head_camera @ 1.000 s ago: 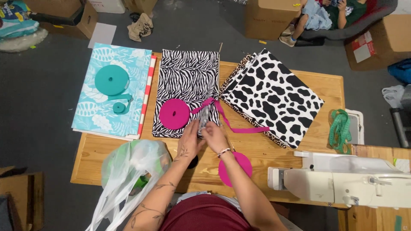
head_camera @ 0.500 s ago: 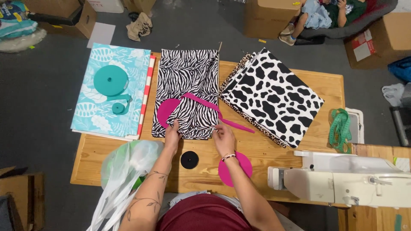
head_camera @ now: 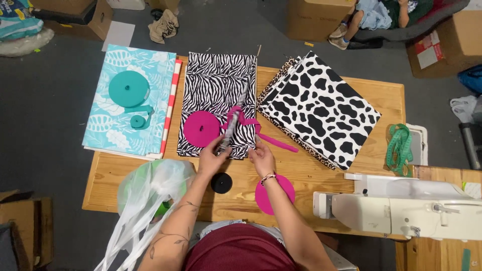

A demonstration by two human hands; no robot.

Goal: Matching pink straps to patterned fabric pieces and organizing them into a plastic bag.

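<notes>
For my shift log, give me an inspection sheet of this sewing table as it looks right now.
Surface: wooden table, mostly covered by fabric.
Job's things: zebra fabric; pink ribbon trailing from pink roll.
Clutter: leaf-print fabric with teal rolls; cow-print fabric; black spool; pink disc; plastic bag; green tape measure; sewing machine.
Grippers: left hand lifts a zebra fabric fold; right hand at its edge.
Cables: nothing seen.
Surroundings: cardboard boxes, seated person behind.
</notes>
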